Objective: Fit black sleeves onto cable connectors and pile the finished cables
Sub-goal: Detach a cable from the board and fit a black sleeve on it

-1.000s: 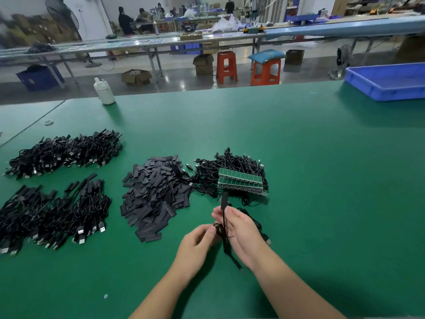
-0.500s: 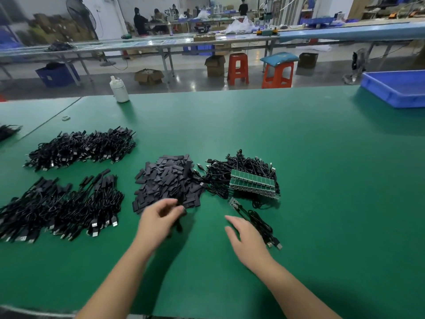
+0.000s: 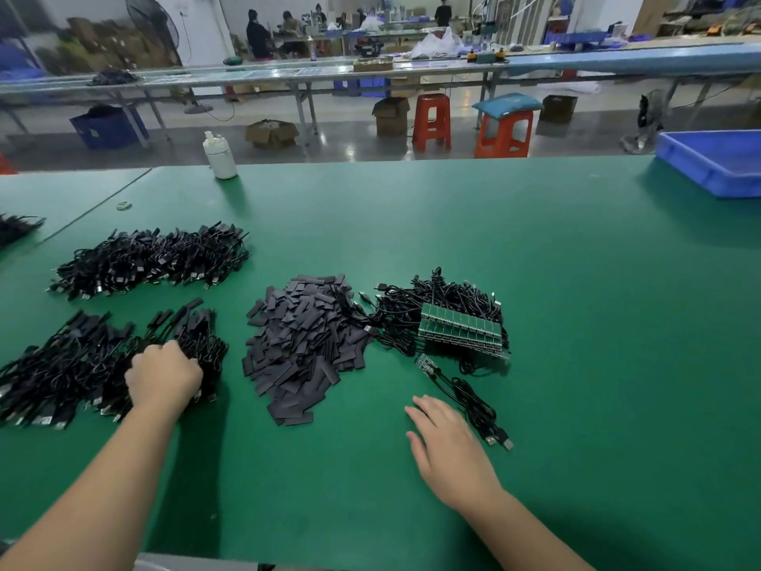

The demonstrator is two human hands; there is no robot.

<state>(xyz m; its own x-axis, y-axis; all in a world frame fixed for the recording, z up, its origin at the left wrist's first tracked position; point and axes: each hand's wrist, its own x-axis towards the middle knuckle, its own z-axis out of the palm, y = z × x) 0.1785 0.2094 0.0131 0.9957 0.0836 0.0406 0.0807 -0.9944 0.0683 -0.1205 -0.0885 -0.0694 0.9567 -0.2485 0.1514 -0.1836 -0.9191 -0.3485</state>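
Left hand (image 3: 162,375): knuckles up, fingers curled down into the near-left pile of finished cables (image 3: 82,364); whether they grasp a cable cannot be told, the fingertips being hidden in the tangle. Right hand (image 3: 447,445): flat on the green table (image 3: 576,323), fingers straight and relaxed, holding nothing, just beside 1 loose cable (image 3: 465,395). That cable: thin black cord, a small bare green board at its far end, a metal USB plug at its near end. Heap of flat black sleeves (image 3: 304,344): centre, between the hands. Unsleeved cables (image 3: 436,311): tangled heap right of the sleeves, a stack of green boards (image 3: 461,327) on top. Second finished pile (image 3: 152,259): farther left, blurred. White bottle (image 3: 219,155) and blue tray (image 3: 712,166): far edge, the tray cut off at right.
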